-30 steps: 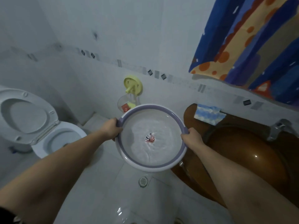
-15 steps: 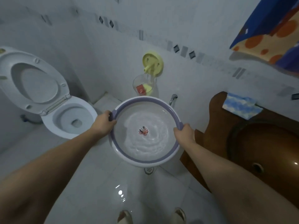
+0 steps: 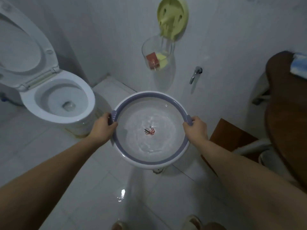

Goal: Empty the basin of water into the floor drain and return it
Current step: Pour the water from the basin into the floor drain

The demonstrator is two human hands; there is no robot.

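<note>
From the head camera, the left hand (image 3: 103, 128) and right hand (image 3: 196, 128) are each gripping a purple handle of the round basin (image 3: 131, 161), holding it roughly level above the white tiled floor (image 3: 93, 188). Water is rippling inside, and what is probably the floor drain (image 3: 157, 170) is peeking out just under the near rim, with the open toilet (image 3: 56, 100) to the left.

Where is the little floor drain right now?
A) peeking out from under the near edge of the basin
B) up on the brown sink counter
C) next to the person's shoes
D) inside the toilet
A: only a sliver of the floor drain shows on the white tiles just below the near rim of the basin, which the left hand and right hand hold by its handles above it.
</note>
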